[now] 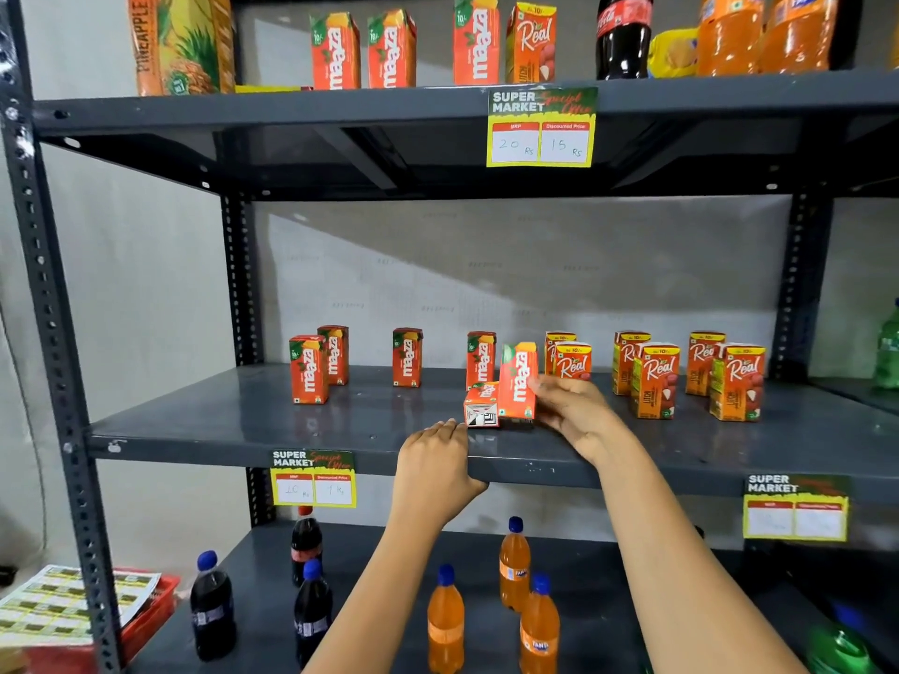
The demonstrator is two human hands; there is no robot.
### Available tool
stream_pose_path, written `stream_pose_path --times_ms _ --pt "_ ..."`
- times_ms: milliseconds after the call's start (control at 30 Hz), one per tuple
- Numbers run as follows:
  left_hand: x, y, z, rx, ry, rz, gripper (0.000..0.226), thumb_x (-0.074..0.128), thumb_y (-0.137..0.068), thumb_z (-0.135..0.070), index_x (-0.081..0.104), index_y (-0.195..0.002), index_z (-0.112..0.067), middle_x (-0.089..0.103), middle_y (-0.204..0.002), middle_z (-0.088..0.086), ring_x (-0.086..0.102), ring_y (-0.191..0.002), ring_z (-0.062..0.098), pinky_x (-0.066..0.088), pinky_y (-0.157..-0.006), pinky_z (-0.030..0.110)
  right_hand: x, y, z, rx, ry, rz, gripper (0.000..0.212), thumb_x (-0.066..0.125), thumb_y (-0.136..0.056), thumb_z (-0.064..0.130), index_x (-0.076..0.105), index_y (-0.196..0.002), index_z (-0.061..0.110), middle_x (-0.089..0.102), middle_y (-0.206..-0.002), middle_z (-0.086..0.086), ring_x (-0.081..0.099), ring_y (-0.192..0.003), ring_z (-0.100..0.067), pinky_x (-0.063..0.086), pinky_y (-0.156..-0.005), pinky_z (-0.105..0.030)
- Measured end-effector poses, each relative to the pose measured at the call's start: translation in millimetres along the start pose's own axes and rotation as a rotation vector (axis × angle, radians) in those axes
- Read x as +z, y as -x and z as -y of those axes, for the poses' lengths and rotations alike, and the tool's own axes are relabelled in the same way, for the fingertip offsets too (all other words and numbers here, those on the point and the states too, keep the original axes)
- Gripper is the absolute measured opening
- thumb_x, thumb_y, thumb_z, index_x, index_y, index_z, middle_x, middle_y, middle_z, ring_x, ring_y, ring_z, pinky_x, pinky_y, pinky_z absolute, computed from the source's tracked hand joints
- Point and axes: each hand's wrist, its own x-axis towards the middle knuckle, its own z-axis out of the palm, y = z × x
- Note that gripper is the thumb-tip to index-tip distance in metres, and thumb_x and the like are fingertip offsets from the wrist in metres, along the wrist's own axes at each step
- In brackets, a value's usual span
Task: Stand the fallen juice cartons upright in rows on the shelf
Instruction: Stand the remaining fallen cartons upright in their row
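Observation:
On the middle grey shelf my right hand grips an upright red Maaza carton near the front centre. Just left of it a second Maaza carton lies on its side, its bottom end facing me. My left hand rests on the shelf's front edge right below that fallen carton, fingers curled over the lip, holding nothing. Several other Maaza cartons stand upright to the left and behind. Several orange Real cartons stand in rows at the right.
Price tags hang from the shelf edges. The lower shelf holds cola bottles and orange Fanta bottles. The top shelf carries more cartons and bottles. A red tray with sticker sheets sits at lower left.

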Motion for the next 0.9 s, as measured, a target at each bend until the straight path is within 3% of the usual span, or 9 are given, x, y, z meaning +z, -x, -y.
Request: stream_pose_path --times_ms 167,300,467,633,767,900 --pt "-1.2 -3.1 3.5 -0.016 -0.002 0.011 0.067 0.063 -0.075 -0.052 0.051 -0.132 -0.019 0.058 -0.134 -0.001 0.054 -0.122 0.016 0.043 -0.099 0.033 4.1 4.3 5.6 -0.212 -0.082 0.076 0.024 0.066 -0.084 0.018 0.063 -0.108 0.019 0.072 -0.105 -0.003 0.068 -0.099 -0.017 0.056 -0.079 -0.031" --pt "-2.2 -5.6 3.9 -0.012 -0.007 0.007 0.067 0.062 -0.076 -0.052 0.051 -0.133 -0.019 0.057 -0.136 -0.001 0.053 -0.123 0.016 0.044 -0.100 0.033 -0.7 11.0 6.9 -0.241 -0.132 0.142 0.028 0.067 -0.080 0.022 0.065 -0.108 0.022 0.077 -0.096 0.004 0.072 -0.093 -0.010 0.058 -0.069 -0.023" --pt "-1.6 -6.1 -0.9 -0.005 -0.008 0.025 0.067 0.062 -0.075 -0.052 0.050 -0.133 -0.019 0.057 -0.135 -0.001 0.054 -0.122 0.016 0.044 -0.099 0.032 -3.7 15.9 5.8 -0.254 -0.084 0.154 0.018 0.061 -0.088 0.017 0.065 -0.105 0.023 0.077 -0.093 0.006 0.072 -0.090 -0.010 0.059 -0.072 -0.024" --pt "-9.4 -4.4 20.3 0.124 0.009 0.133 0.072 0.061 -0.078 -0.050 0.040 -0.141 -0.020 0.047 -0.145 0.000 0.048 -0.127 0.019 0.042 -0.102 0.035 -0.8 19.0 5.0 -0.246 -0.096 0.167 0.026 0.059 -0.090 0.013 0.061 -0.116 0.012 0.072 -0.105 -0.004 0.068 -0.099 -0.017 0.059 -0.080 -0.030" --pt "-21.2 -9.3 55.2 0.064 -0.108 0.218 0.078 0.064 -0.078 -0.047 0.035 -0.143 -0.013 0.040 -0.149 0.006 0.038 -0.135 0.022 0.025 -0.114 0.037 10.8 9.9 18.5 -0.238 -0.136 0.133 0.031 0.055 -0.092 0.007 0.055 -0.123 0.006 0.068 -0.107 -0.006 0.066 -0.099 -0.017 0.059 -0.078 -0.028" --pt "-16.1 5.0 59.3 0.006 -0.080 0.155 0.071 0.065 -0.079 -0.038 0.040 -0.141 -0.015 0.046 -0.146 0.004 0.044 -0.131 0.021 0.033 -0.109 0.033 51.4 -9.6 22.8 -0.185 -0.067 0.105 0.037 0.055 -0.092 0.002 0.049 -0.129 0.002 0.063 -0.120 -0.013 0.062 -0.108 -0.022 0.053 -0.086 -0.031"
